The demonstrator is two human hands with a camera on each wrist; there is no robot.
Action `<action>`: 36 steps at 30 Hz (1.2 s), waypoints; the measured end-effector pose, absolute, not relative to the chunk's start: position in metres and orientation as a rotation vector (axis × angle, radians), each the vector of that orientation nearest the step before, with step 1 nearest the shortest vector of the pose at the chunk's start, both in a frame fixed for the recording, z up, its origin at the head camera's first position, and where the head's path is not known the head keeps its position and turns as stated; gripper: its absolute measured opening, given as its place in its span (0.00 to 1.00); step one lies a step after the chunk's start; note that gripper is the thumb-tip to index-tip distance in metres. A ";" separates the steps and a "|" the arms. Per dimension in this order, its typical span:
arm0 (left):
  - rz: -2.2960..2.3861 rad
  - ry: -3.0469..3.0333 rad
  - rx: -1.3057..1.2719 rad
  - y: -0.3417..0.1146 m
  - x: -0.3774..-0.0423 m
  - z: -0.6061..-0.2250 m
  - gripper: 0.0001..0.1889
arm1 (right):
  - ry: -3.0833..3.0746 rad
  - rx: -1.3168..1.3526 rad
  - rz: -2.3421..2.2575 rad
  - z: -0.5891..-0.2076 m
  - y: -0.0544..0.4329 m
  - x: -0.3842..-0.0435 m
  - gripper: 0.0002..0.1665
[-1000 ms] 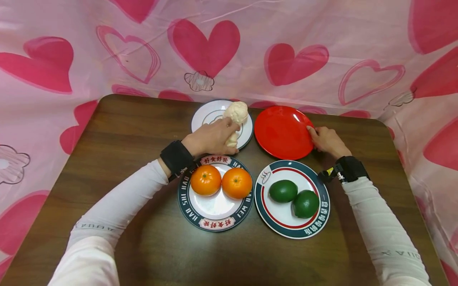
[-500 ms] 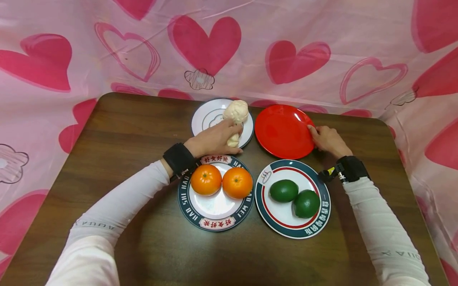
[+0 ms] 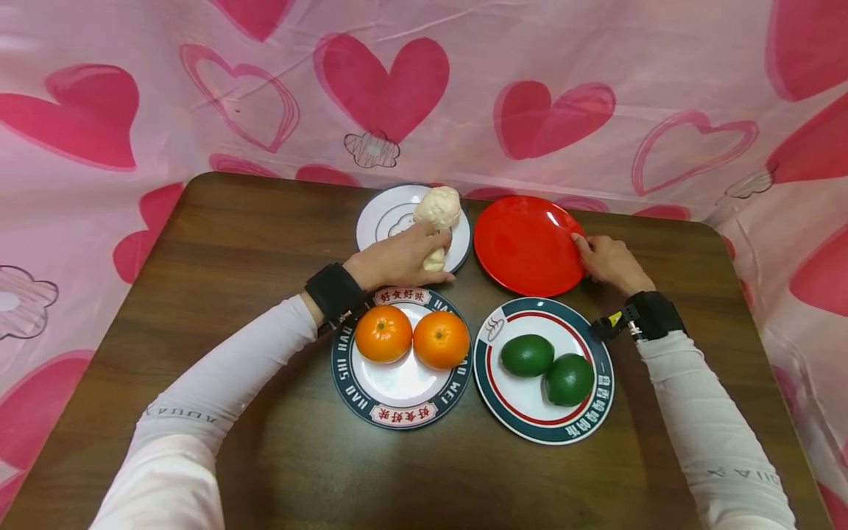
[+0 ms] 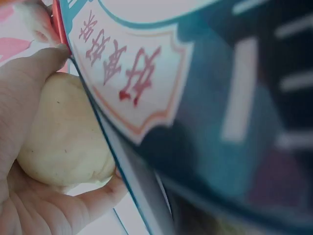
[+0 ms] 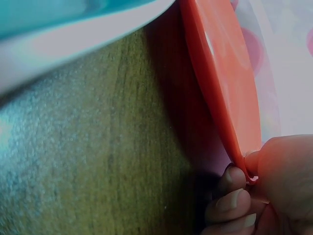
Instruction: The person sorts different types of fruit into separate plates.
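My left hand (image 3: 407,258) curls round a pale cream, roundish lump (image 4: 66,129) above the near right side of the white plate (image 3: 374,217). Fine specks mark its smooth skin in the left wrist view; its exact kind cannot be told. A second cream lump (image 3: 439,206) sits just beyond the fingers on that same plate. My right hand (image 3: 616,261) pinches the right rim of the red plate (image 3: 523,250), thumb on top and fingers underneath, as the right wrist view (image 5: 234,196) shows. Nothing lies on the red plate.
Nearer me, a dark-rimmed plate (image 3: 404,394) bears two oranges (image 3: 384,335), close under my left wrist. To its right, a plate with a red ring (image 3: 523,419) holds two dark green oval fruits (image 3: 526,355). The wooden table (image 3: 371,478) ends at a heart-patterned cloth (image 3: 464,147).
My left hand has shifted very slightly right at the cream lump. The right hand keeps its pinch on the red plate, and the plates and fruit stay in place.
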State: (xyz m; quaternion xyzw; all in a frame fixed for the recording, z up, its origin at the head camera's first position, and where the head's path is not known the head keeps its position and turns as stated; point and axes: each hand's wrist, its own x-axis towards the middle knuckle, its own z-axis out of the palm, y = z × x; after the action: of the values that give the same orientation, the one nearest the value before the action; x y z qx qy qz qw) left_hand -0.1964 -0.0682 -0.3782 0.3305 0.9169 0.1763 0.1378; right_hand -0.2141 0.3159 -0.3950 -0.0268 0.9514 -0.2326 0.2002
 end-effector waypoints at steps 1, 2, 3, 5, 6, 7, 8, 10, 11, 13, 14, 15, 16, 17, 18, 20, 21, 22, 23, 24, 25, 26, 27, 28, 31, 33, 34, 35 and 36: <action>0.510 2.652 0.958 -0.068 -0.197 -0.378 0.33 | 2.660 -0.076 -0.648 -0.396 0.316 -0.214 0.35; 0.508 2.653 0.966 -0.068 -0.198 -0.378 0.32 | 2.662 -0.077 -0.649 -0.396 0.316 -0.215 0.35; 0.504 2.651 0.973 -0.068 -0.199 -0.376 0.31 | 2.664 -0.079 -0.648 -0.397 0.316 -0.214 0.35; 0.491 2.656 0.995 -0.067 -0.201 -0.373 0.30 | 2.666 -0.078 -0.649 -0.397 0.317 -0.213 0.35; 0.478 2.663 1.005 -0.066 -0.201 -0.371 0.30 | 2.666 -0.078 -0.648 -0.398 0.318 -0.213 0.35; 0.467 2.671 1.017 -0.065 -0.202 -0.368 0.29 | 2.666 -0.078 -0.647 -0.398 0.318 -0.212 0.35; 0.454 2.679 1.033 -0.063 -0.202 -0.364 0.29 | 2.665 -0.077 -0.647 -0.398 0.319 -0.211 0.35; 0.437 2.694 1.066 -0.059 -0.203 -0.357 0.29 | 2.661 -0.073 -0.644 -0.398 0.320 -0.210 0.35; 0.427 2.702 1.084 -0.057 -0.204 -0.354 0.29 | 2.656 -0.069 -0.647 -0.398 0.320 -0.210 0.35; 0.418 2.710 1.110 -0.051 -0.204 -0.345 0.30 | 2.647 -0.063 -0.648 -0.399 0.321 -0.209 0.35; 0.419 2.711 1.127 -0.048 -0.205 -0.341 0.29 | 2.644 -0.061 -0.649 -0.400 0.321 -0.209 0.35; 0.423 2.710 1.144 -0.044 -0.206 -0.337 0.29 | 2.643 -0.060 -0.650 -0.400 0.321 -0.209 0.35; 0.418 2.714 1.163 -0.041 -0.207 -0.332 0.29 | 2.643 -0.056 -0.654 -0.400 0.321 -0.209 0.35; 0.412 2.718 1.183 -0.037 -0.208 -0.328 0.30 | 2.645 -0.052 -0.656 -0.400 0.321 -0.210 0.35; 0.410 2.720 1.206 -0.033 -0.210 -0.324 0.29 | 2.652 -0.055 -0.654 -0.400 0.320 -0.211 0.35; 0.401 2.726 1.247 -0.025 -0.214 -0.318 0.29 | 2.656 -0.055 -0.660 -0.401 0.319 -0.213 0.35; 0.388 2.728 1.261 -0.021 -0.217 -0.315 0.30 | 2.658 -0.055 -0.658 -0.401 0.318 -0.214 0.34; 0.376 2.729 1.273 -0.017 -0.219 -0.312 0.30 | 2.660 -0.057 -0.656 -0.402 0.316 -0.215 0.34; 0.371 2.727 1.284 -0.013 -0.221 -0.309 0.30 | 2.661 -0.059 -0.650 -0.403 0.315 -0.217 0.35; 0.370 2.722 1.293 -0.009 -0.223 -0.307 0.30 | 2.660 -0.062 -0.644 -0.404 0.314 -0.217 0.35; 0.366 2.720 1.297 -0.005 -0.225 -0.306 0.30 | 2.658 -0.059 -0.640 -0.405 0.313 -0.218 0.35; 0.360 2.715 1.305 -0.001 -0.228 -0.304 0.30 | 2.656 -0.057 -0.635 -0.406 0.312 -0.219 0.35; 0.366 2.707 1.312 0.003 -0.230 -0.304 0.30 | 2.659 -0.055 -0.628 -0.407 0.311 -0.220 0.35; 0.366 2.701 1.312 0.007 -0.232 -0.303 0.30 | 2.659 -0.052 -0.625 -0.408 0.311 -0.221 0.35; 0.350 2.685 1.315 0.020 -0.238 -0.304 0.31 | 2.662 -0.045 -0.623 -0.409 0.308 -0.222 0.34; 0.325 2.673 1.314 0.029 -0.242 -0.305 0.31 | 2.669 -0.046 -0.620 -0.408 0.306 -0.223 0.34; 0.304 2.669 1.311 0.034 -0.244 -0.306 0.32 | 2.673 -0.049 -0.616 -0.408 0.305 -0.223 0.35; 0.288 2.664 1.314 0.039 -0.245 -0.307 0.32 | 2.677 -0.050 -0.613 -0.408 0.304 -0.223 0.34; 0.271 2.661 1.318 0.044 -0.246 -0.308 0.33 | 2.679 -0.049 -0.611 -0.407 0.304 -0.224 0.34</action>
State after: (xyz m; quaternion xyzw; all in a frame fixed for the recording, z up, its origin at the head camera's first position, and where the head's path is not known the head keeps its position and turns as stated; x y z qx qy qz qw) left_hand -0.2465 0.0442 -0.3076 0.4406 0.8896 0.0907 0.0799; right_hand -0.2236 0.3036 -0.4073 -0.0176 0.9560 -0.2181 0.1956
